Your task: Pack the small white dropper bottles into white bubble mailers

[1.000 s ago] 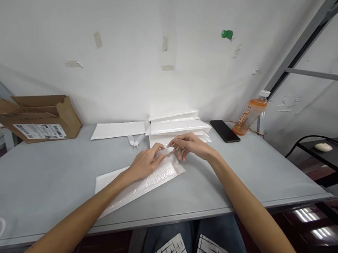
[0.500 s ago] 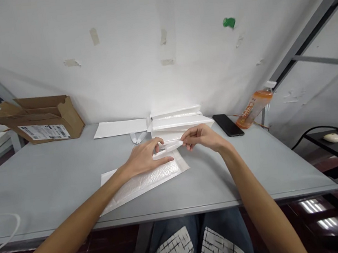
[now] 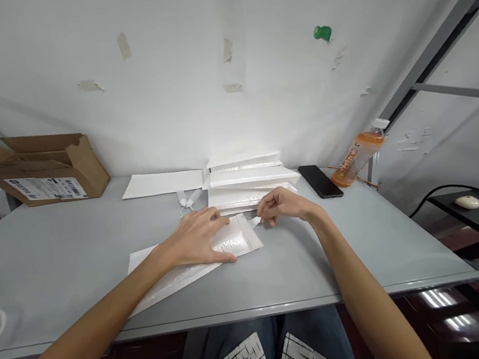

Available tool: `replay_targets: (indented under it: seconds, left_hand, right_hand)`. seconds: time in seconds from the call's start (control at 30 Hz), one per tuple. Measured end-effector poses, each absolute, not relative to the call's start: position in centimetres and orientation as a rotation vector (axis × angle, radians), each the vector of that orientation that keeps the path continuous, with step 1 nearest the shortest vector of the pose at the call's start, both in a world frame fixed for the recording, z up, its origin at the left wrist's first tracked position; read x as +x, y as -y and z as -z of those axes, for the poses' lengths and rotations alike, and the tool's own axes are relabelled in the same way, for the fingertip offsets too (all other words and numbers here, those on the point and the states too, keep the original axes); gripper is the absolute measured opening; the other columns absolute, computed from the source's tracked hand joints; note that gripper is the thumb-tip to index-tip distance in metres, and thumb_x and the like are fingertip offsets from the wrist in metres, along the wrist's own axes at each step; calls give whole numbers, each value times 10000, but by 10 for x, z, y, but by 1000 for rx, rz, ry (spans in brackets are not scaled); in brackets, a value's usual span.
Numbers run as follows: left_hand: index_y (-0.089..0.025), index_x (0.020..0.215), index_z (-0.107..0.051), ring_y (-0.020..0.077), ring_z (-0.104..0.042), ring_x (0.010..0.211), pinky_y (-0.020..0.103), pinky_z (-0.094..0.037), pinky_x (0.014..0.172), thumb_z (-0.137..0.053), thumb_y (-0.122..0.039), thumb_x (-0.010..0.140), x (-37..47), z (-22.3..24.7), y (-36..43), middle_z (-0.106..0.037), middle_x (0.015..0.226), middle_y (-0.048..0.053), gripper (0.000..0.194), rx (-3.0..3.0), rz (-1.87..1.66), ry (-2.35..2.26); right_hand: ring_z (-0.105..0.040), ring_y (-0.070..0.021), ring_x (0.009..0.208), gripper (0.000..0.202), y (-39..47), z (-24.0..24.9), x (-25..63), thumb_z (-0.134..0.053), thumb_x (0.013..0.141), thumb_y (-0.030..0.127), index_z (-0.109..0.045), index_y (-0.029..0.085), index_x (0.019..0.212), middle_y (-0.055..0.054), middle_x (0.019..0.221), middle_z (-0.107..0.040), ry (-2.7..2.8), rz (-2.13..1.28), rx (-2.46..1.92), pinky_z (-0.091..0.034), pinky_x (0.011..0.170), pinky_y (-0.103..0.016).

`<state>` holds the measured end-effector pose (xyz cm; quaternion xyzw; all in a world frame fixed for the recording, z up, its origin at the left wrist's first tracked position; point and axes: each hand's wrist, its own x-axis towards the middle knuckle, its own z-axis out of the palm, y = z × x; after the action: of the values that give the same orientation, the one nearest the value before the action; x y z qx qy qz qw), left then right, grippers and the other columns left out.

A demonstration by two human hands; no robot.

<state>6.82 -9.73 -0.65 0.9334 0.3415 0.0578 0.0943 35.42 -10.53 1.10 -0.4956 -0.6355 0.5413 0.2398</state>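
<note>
A white bubble mailer (image 3: 234,243) lies at a slant on the grey table in front of me. My left hand (image 3: 198,237) rests palm down across it, thumb and fingers apart. At the mailer's right end, my right hand (image 3: 278,205) pinches a small white strip-like piece (image 3: 254,221) between thumb and fingertips. The far part of that piece meets the mailer's end; whether it reaches inside I cannot tell. Just behind the left hand lie white pieces with a thin cord (image 3: 189,198). Behind both hands is a pile of white mailers (image 3: 248,176).
A flat white mailer (image 3: 163,183) lies left of the pile. An open cardboard box (image 3: 46,168) stands at the back left. On the right are a black phone (image 3: 320,181) and a tilted bottle of orange drink (image 3: 357,159). A white wall closes off the back.
My left hand has lowered from the white strip onto the mailer and spread flat. My right hand has brought the strip down to the mailer's right end. The view has shifted slightly.
</note>
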Motion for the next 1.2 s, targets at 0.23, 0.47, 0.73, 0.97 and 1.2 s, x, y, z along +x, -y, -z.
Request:
replay_targets:
  seconds: [0.23, 0.47, 0.73, 0.97, 1.2]
  left_hand:
    - [-258, 1291, -614, 296, -591, 1001, 400, -428, 870, -659, -765, 695, 70, 9, 93, -634, 1143, 89, 783, 2710, -271, -988]
    - [-241, 1329, -577, 303, -608, 1040, 362, -446, 804, -666, -727, 721, 71, 7, 93, -623, 1190, 97, 784, 2667, -230, -984]
    - [-239, 1398, -513, 333, -599, 1118, 407, -448, 880, -649, -764, 719, 69, 7, 93, -614, 1295, 115, 869, 2667, -213, -996]
    - [-233, 1434, -470, 331, -575, 1187, 410, -450, 928, -637, -742, 756, 69, 8, 93, -596, 1348, 107, 864, 2680, -229, -964]
    - [-231, 1441, -457, 328, -573, 1185, 419, -459, 933, -691, -687, 742, 69, 11, 93, -607, 1333, 110, 867, 2700, -288, -933]
  right_hand:
    - [-598, -101, 516, 163, 108, -4, 325, -735, 675, 238, -736, 132, 799, -44, 730, -732, 1826, -1493, -1299, -464, 513, -235]
    - [-563, -97, 450, 143, 110, 8, 305, -649, 679, 164, -704, 143, 809, 36, 601, -639, 1857, -1468, -1180, -461, 514, -240]
    - [-499, -73, 444, 138, 109, 2, 312, -741, 701, 257, -737, 136, 766, 10, 615, -641, 1931, -1382, -1251, -419, 516, -243]
    - [-483, -66, 424, 164, 108, 10, 305, -643, 815, 276, -734, 140, 821, -12, 701, -686, 1866, -1167, -1344, -408, 496, -240]
    - [-491, -75, 447, 235, 107, 18, 295, -617, 856, 257, -734, 173, 1043, -3, 753, -696, 1873, -962, -1353, -420, 503, -234]
